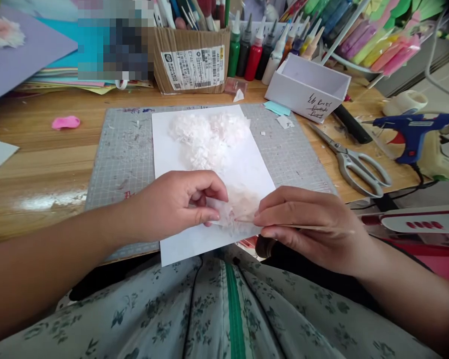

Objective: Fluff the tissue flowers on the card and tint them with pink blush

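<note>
Between the thumb and fingers of my left hand [179,199] is pinched a small translucent white strip [221,211], perhaps thin paper. My right hand [310,224] grips a thin wooden stick [314,229], its pointed tip close to the strip; I cannot tell if they touch. Below both hands lies a white sheet of paper [187,249] on a grey cutting mat [123,149]. Fluffy white ruffled flowers [205,142] sit clustered on the sheet's far half. A paler ruffled piece [243,199] is partly hidden behind my hands.
Scissors [353,162] and a blue glue gun [411,132] lie at the right. Along the back stand a cardboard box of pens [190,60], several paint bottles [256,52] and a white box [309,87]. A pink lump [66,122] rests on the wooden table at left.
</note>
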Motion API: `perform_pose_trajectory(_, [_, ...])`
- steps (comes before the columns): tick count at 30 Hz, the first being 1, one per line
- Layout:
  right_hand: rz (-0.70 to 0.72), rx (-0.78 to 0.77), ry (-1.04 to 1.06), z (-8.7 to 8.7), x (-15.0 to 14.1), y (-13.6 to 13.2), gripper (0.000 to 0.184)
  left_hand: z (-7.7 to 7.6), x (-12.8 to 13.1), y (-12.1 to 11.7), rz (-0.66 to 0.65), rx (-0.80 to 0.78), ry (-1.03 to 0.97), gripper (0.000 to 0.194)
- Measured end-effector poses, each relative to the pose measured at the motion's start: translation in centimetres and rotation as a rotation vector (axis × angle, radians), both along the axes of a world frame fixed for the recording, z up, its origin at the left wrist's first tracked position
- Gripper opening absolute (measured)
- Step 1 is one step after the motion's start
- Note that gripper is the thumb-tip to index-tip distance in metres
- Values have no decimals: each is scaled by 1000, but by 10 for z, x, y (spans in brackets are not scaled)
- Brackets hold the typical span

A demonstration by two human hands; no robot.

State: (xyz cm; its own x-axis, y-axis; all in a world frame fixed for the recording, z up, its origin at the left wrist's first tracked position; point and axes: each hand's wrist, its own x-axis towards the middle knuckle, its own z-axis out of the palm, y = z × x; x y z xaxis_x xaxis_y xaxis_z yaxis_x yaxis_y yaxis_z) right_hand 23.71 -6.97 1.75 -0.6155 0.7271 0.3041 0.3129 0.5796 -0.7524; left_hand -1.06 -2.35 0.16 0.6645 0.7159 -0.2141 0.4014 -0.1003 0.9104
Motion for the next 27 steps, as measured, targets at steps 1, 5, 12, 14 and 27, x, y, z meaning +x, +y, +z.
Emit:
perform_pose_trajectory(1, [9, 16, -31, 0, 1, 1, 11, 0, 0, 0, 7, 23, 17, 13])
perform_pose_trajectory(5, [-19, 33, -42, 0, 5, 0, 9, 0, 1, 0, 7, 96, 106, 14])
perform_pose_trajectory(12, [-59, -5, 63, -3, 2, -3, 8, 0, 4, 3, -85, 98, 180, 17])
perform_pose_trajectory(14, [-55, -2, 48, -4, 0, -3, 8, 0, 4, 4, -122, 87, 195, 17])
perform_pose_trajectory(27, [-59, 25, -4, -8, 10, -13, 16, -3, 2, 6, -294, 194, 88, 12])
